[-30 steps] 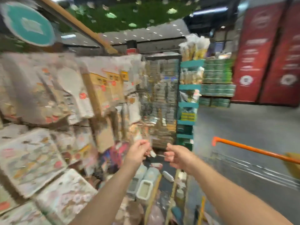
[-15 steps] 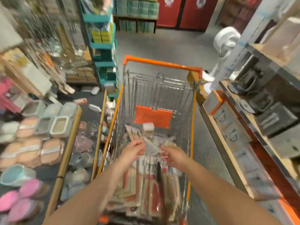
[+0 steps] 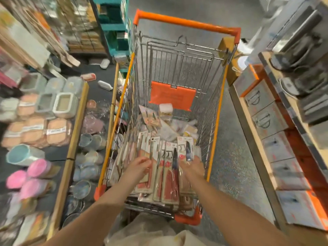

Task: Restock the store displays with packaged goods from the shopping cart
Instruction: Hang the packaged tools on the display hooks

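Both hands were down inside the shopping cart (image 3: pixel 215 139), a wire cart with orange trim standing in the aisle between two displays. The left hand (image 3: pixel 140 166) lay on top of the carded packs (image 3: pixel 159 174) stacked upright at the near end of the cart, fingers curled down over the top edge of one red-backed card; whether it actually gripped that card or just rested there could not be told through the blur. The right hand (image 3: pixel 192 166) held a small knife pack (image 3: pixel 186 150), a white card with a dark blade on it, standing upright above the hand with the fingers curled round its lower end; the fingers themselves were mostly hidden behind the card. A longer knife pack (image 3: pixel 174 172) with a red handle lay just left of that hand, among the other cards. Further into the cart sat a loose heap of small packets (image 3: pixel 170 128), below the orange flap (image 3: pixel 173 98) on the far wire wall. Left of the cart, a low display shelf (image 3: pixel 76 132) carried lidded containers (image 3: pixel 63 103) and pink cups (image 3: pixel 37 168). Right of the cart stood a shelf of boxed goods (image 3: pixel 266 118).
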### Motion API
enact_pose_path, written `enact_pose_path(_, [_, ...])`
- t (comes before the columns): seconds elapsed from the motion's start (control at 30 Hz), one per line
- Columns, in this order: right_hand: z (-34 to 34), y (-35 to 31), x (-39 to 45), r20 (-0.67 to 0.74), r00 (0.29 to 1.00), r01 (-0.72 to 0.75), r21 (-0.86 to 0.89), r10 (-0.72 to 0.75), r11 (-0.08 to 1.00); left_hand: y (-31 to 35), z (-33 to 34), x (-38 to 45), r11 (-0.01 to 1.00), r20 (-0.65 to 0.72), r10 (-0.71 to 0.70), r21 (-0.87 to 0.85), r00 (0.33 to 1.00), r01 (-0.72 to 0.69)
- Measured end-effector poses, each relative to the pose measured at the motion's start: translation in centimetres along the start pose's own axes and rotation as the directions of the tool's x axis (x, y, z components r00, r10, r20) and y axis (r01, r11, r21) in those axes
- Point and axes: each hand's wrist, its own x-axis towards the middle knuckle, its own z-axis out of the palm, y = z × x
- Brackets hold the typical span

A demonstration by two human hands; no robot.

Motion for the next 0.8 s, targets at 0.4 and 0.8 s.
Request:
enact_pose_path(0.4, [1.5, 0.3, 2.0, -0.055, 0.989, -0.142, -0.092, 0.138, 0.986, 1.9, -0.3, 3.3, 0.988, 0.212, -0.003, 0.154, 0.977, -0.03])
enact_pose_path(0.8, [1.0, 1.0, 1.0, 0.0, 0.982, -0.18, -0.272, 0.187, 0.945, 0.8, -0.1, 4.7, 0.982, 0.26, -0.105, 0.181, 0.96, 0.058])
